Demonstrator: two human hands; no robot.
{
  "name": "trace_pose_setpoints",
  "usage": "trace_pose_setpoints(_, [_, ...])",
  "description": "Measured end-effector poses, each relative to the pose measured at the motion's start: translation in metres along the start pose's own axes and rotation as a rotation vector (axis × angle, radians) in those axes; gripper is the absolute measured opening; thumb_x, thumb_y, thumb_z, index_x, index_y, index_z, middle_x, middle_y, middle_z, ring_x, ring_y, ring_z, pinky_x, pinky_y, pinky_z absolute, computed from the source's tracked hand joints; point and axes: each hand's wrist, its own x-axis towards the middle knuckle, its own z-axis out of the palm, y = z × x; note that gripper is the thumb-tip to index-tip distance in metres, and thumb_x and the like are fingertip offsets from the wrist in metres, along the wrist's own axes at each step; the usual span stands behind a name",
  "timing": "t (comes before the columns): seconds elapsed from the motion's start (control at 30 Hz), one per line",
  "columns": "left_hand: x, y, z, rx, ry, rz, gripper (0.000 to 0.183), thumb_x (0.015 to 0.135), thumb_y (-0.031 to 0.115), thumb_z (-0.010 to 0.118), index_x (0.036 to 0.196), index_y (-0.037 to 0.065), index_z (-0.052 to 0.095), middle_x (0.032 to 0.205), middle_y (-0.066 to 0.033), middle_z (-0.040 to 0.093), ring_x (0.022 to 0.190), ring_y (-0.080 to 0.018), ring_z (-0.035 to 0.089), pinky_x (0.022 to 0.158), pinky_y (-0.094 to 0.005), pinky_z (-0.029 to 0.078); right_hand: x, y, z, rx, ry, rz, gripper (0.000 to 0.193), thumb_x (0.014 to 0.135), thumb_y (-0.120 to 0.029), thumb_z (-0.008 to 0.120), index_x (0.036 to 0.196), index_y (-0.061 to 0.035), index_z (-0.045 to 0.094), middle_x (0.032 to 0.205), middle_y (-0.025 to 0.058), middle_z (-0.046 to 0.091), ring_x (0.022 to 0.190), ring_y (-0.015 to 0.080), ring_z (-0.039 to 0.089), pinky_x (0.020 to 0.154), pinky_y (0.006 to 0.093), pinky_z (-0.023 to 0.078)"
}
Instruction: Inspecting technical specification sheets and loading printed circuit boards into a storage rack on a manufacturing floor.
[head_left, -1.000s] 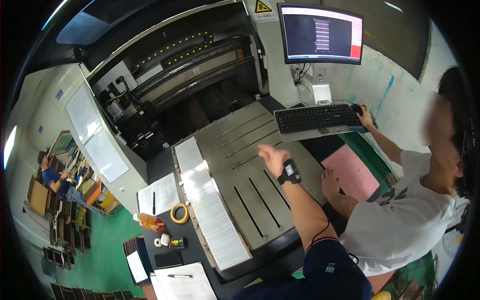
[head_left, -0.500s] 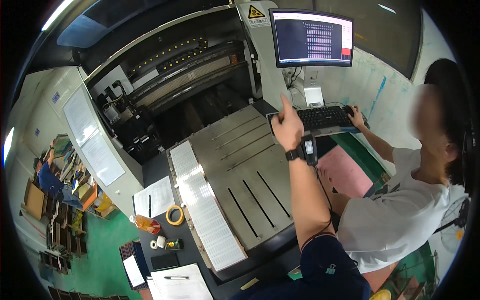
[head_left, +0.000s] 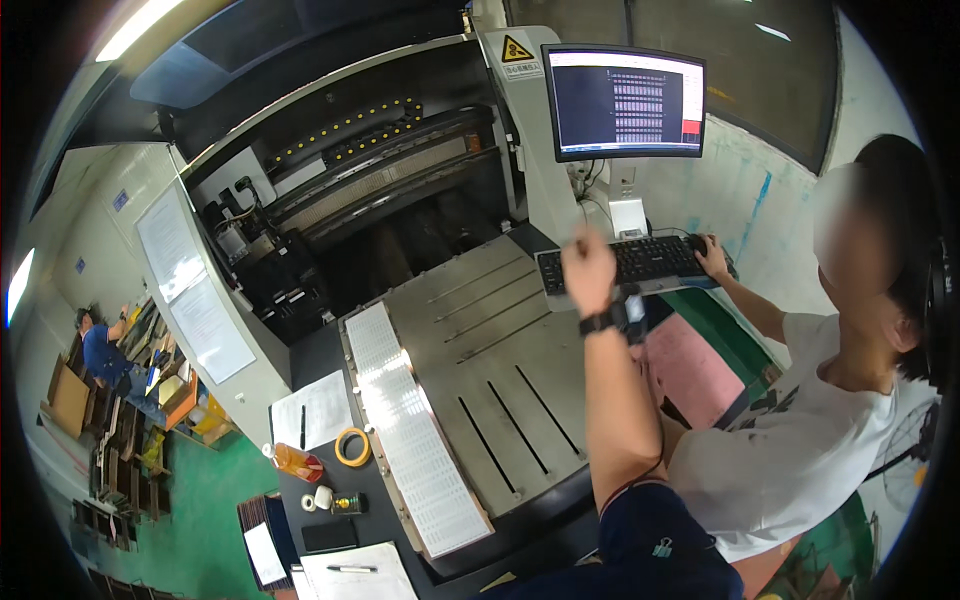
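My right hand (head_left: 590, 268) is raised in front of the keyboard (head_left: 655, 258), below the monitor (head_left: 627, 105). Its fingers are smeared by motion, and I can make out nothing held in them. A dark strap (head_left: 598, 322) with a small device circles my right wrist. My left hand is out of the picture. Beneath and left of my forearm spreads the grey slotted metal bed (head_left: 480, 345) of a machine. Along its left side lies a long white panel (head_left: 410, 430) with rows of fine marks.
On my right a person in white rests a hand (head_left: 712, 258) on the mouse. The dark side ledge holds a bottle (head_left: 298, 462), a tape roll (head_left: 352, 447), a notebook (head_left: 358, 572) and papers with pens. Another person (head_left: 108, 355) stands far left by shelves.
My right hand's upward-pointing index finger has become a blur, and the hand sits slightly lower in the picture. The view has tilted a little. The distant person's raised arm has lowered.
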Motion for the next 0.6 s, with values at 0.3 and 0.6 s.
trace_pose_setpoints(0.3, [0.001, -0.051, 0.018, 0.145, -0.113, 0.030, 0.058, 0.084, 0.048, 0.051, 0.124, 0.006, 0.047, 0.122, -0.0229, 0.051, 0.110, -0.0356, 0.047, 0.101, -0.0370, 0.030, -0.289, 0.127, -0.006, -0.173, -0.804, 0.306, 0.012, 0.077, -0.016, 0.057, 0.086, -0.0096, 0.061, 0.081, 0.0137, 0.064, 0.077, 0.0336, 0.060, 0.066, 0.0421, 0.048])
trace_pose_setpoints(0.6, [-0.020, 0.022, -0.024, -0.259, 0.064, 0.090, 0.061, 0.079, 0.028, 0.065, 0.123, -0.007, 0.042, 0.124, -0.0271, 0.047, 0.118, -0.0379, 0.043, 0.100, -0.0402, 0.034, -0.281, 0.111, -0.007, -0.266, -0.798, 0.126, 0.014, 0.077, -0.013, 0.055, 0.066, -0.0046, 0.058, 0.070, 0.0128, 0.062, 0.065, 0.0293, 0.060, 0.058, 0.0399, 0.045])
